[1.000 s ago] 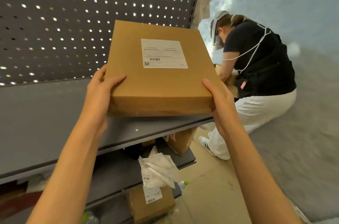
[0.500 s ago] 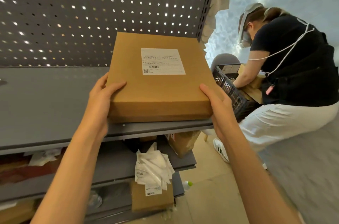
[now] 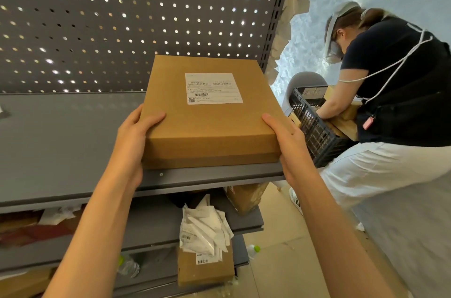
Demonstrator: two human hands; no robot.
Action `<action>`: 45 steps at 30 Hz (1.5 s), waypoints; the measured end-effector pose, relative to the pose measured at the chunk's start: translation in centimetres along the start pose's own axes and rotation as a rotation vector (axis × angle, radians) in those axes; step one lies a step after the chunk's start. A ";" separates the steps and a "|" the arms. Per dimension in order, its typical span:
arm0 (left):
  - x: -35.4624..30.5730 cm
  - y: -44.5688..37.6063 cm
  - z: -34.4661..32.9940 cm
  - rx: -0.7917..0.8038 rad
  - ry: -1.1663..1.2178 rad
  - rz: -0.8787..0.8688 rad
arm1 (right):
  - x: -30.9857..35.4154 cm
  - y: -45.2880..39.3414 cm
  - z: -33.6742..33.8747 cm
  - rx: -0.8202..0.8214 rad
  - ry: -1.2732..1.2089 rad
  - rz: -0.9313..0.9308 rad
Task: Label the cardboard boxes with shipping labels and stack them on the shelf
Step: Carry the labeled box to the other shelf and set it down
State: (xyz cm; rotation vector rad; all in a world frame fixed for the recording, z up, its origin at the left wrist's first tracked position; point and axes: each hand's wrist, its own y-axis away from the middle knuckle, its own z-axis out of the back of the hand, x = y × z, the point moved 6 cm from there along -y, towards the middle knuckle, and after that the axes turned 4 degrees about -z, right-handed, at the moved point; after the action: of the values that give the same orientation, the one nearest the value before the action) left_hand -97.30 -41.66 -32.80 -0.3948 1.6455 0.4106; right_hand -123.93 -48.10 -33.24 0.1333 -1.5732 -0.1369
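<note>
Two hands grip one cardboard box (image 3: 210, 124), which a second ago hung tilted above the shelf (image 3: 61, 141) and now rests on its right end: left hand (image 3: 133, 136) clasping the left edge, one shipping label (image 3: 213, 88) on top, right hand (image 3: 290, 144) clasping the right edge. Releasing comes next, I judge.

Both bare forearms reach up and forward from the low edge, the left from seven o'clock, the right from five o'clock; the left hand (image 3: 133, 136) grips the cardboard box (image 3: 207, 126) at its near left corner, thumb lying across the top; the right hand (image 3: 289, 144) clasps the near right corner, thumb on top, fingers hidden along the side
</note>
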 end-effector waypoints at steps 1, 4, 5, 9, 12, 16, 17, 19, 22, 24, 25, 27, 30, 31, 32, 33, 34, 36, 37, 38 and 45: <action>-0.1 -0.1 0.0 0.002 0.000 -0.001 | 0.0 -0.2 -0.1 0.002 -0.003 -0.008; -0.1 -0.3 -0.2 0.002 -0.003 -0.002 | -0.1 -0.8 -0.2 0.009 -0.006 -0.028; -0.1 -0.4 -0.1 0.001 -0.004 -0.003 | -0.1 -1.0 -0.3 0.009 -0.002 -0.032; 0.0 -0.8 0.0 -0.011 -0.010 0.000 | 0.0 -1.5 -0.5 0.009 -0.001 -0.052; 0.0 -1.2 0.0 -0.010 -0.012 0.008 | 0.1 -1.8 -0.8 0.015 0.001 -0.047; 0.0 -1.5 0.0 -0.013 -0.014 0.014 | 0.2 -2.4 -1.0 0.025 -0.013 -0.050; 0.0 -1.6 0.0 -0.015 -0.015 0.014 | 0.2 -2.4 -1.0 0.025 -0.010 -0.051; 0.0 -1.7 0.0 -0.023 -0.015 0.015 | 0.1 -2.6 -1.0 0.027 -0.012 -0.049; 0.1 -1.7 0.1 -0.035 -0.017 0.020 | 0.1 -2.7 -1.0 0.022 -0.006 -0.048; 0.0 -1.7 0.0 -0.043 -0.019 0.018 | 0.2 -2.7 -1.0 0.012 -0.004 -0.048; 0.0 -1.7 -0.1 -0.049 -0.017 0.016 | 0.2 -2.7 -1.1 0.010 -0.003 -0.047; -0.2 -1.7 0.0 -0.069 -0.022 0.012 | 0.4 -2.5 -1.1 0.014 0.006 -0.042; -0.5 -1.6 0.1 -0.103 -0.064 -0.021 | 0.6 -2.4 -1.0 0.023 0.034 -0.036; -0.7 -1.5 0.2 -0.122 -0.088 -0.041 | 0.7 -2.4 -1.0 0.031 0.047 -0.031; -0.9 -1.4 0.3 -0.144 -0.116 -0.061 | 0.8 -2.4 -0.9 0.034 0.061 -0.028; -1.1 -1.3 0.4 -0.160 -0.144 -0.082 | 1.0 -2.4 -0.8 0.037 0.076 -0.029; -1.3 -1.2 0.5 -0.169 -0.175 -0.106 | 1.2 -2.3 -0.6 0.041 0.086 -0.032; -2.0 -0.9 0.8 -0.170 -0.276 -0.158 | 1.5 -2.0 -0.4 0.070 0.089 -0.034; -2.4 -0.8 0.9 -0.169 -0.336 -0.186 | 1.7 -1.8 -0.3 0.093 0.086 -0.026; -2.8 -0.6 1.0 -0.168 -0.393 -0.213 | 2.0 -1.6 -0.3 0.104 0.085 -0.010; -7.5 2.6 0.2 -0.219 -0.935 -0.486 | 5.1 0.0 0.8 -0.020 0.420 0.285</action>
State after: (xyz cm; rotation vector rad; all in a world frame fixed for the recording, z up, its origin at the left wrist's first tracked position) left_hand -97.56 -39.11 -25.27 -0.6276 0.5687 0.3277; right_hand -124.74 -48.99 -28.21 -0.0758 -1.1563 0.0945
